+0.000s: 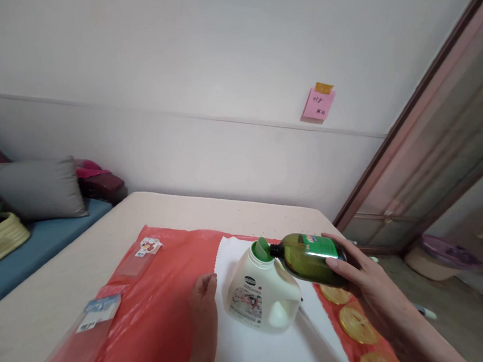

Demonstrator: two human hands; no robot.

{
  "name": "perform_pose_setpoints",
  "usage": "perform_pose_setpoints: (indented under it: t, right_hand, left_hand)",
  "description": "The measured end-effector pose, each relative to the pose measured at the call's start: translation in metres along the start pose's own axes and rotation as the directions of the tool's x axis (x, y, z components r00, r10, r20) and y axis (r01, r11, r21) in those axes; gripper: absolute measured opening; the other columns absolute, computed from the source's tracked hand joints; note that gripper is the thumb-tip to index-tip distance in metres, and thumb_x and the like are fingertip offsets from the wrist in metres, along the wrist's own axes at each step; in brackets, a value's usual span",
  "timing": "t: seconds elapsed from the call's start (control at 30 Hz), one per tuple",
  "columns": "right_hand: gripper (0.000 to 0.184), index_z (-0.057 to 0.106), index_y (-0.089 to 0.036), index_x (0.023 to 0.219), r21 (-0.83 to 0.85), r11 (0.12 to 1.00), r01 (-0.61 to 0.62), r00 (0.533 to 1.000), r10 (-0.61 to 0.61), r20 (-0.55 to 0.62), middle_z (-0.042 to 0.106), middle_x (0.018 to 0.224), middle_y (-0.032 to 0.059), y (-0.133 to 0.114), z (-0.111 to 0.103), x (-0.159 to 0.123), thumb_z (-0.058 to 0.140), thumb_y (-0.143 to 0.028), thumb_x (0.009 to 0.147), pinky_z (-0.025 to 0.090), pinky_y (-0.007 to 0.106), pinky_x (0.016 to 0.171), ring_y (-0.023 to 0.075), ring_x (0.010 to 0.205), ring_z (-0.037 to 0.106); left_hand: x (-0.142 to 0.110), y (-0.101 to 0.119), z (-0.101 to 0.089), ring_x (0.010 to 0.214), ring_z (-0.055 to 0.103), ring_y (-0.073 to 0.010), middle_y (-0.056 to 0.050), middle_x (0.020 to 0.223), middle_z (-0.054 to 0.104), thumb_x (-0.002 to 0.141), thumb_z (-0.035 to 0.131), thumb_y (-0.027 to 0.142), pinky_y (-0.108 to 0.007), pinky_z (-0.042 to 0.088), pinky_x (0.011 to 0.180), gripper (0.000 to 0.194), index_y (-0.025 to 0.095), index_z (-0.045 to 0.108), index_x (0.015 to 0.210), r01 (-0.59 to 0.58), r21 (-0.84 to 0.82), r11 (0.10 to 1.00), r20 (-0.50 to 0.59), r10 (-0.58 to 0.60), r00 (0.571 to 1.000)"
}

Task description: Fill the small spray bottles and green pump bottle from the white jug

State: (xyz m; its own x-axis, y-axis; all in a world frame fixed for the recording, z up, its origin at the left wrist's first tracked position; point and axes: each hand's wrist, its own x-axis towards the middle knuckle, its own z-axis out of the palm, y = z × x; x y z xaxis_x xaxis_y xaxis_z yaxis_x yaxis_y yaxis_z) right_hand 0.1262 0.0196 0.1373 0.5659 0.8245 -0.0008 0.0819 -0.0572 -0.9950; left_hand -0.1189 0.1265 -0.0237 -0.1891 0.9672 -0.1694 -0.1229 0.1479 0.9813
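My right hand (361,269) is wrapped round a green bottle (303,257) with a green label. The bottle is tipped almost level, and its black neck points left, at the green spout in the mouth of a white jug (260,300). Whether liquid is flowing cannot be made out. The jug has a printed label and a side handle, and stands on a white cloth (318,332). Just left of the jug, apart from it, my left hand (204,297) is loosely closed with its fingers curled in; nothing shows in it.
Red plastic sheeting (160,312) covers much of the table (103,244). Yellow round lids (358,324) line its right side; clear labelled packets (99,317) lie at left. Behind is a wall with a pink note (318,104). A bucket (436,259) stands on the floor at right.
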Motion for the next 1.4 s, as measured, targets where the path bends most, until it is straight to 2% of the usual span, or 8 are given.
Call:
perform_pose_setpoints:
  t: [0.2,0.47,0.67,1.4]
  right_hand:
    - [0.077,0.064,-0.03,0.131,0.014,1.0,0.021,1.0,-0.021,0.007,0.065,0.133,0.0064,0.0,-0.0003,0.0,0.088,-0.053,0.062,0.053,0.04,0.097,0.034,0.122,0.06]
    - [0.079,0.063,-0.029,0.133,-0.038,0.998,0.046,0.999,-0.046,0.013,0.064,0.135,0.0085,-0.0015,-0.0011,0.0,0.087,-0.055,0.062,0.055,0.042,0.096,0.036,0.123,0.059]
    - [0.078,0.063,-0.031,0.133,-0.019,0.999,0.033,0.999,-0.032,0.025,0.064,0.136,0.0068,-0.0006,-0.0022,0.0009,0.088,-0.054,0.062,0.054,0.04,0.096,0.0348,0.123,0.059]
    - [0.085,0.06,-0.027,0.135,-0.033,0.999,0.031,0.999,-0.03,0.023,0.06,0.141,0.0095,0.0022,-0.0039,0.0037,0.088,-0.058,0.06,0.047,0.047,0.108,0.0371,0.128,0.055]
  left_hand:
    - [0.0033,-0.0041,0.0018,0.069,0.055,-0.0183,0.0,0.072,0.062,0.07,0.067,0.054,-0.029,0.043,0.065,0.037,0.019,0.069,0.081,-0.003,-0.005,1.0,0.004,0.003,1.0]
    - [0.0001,0.001,0.0001,0.067,0.055,-0.0178,0.001,0.069,0.061,0.069,0.067,0.054,-0.029,0.044,0.065,0.036,0.02,0.069,0.077,-0.008,-0.001,1.0,0.009,0.008,1.0]
    - [0.0021,-0.002,0.0002,0.068,0.057,-0.0184,-0.001,0.071,0.064,0.069,0.068,0.053,-0.029,0.045,0.065,0.036,0.019,0.07,0.08,0.004,-0.013,1.0,0.016,-0.004,1.0]
    - [0.0026,-0.0027,-0.0009,0.064,0.054,-0.0168,0.001,0.068,0.062,0.067,0.07,0.054,-0.029,0.043,0.065,0.038,0.018,0.071,0.081,0.041,-0.026,0.999,0.019,-0.041,0.999]
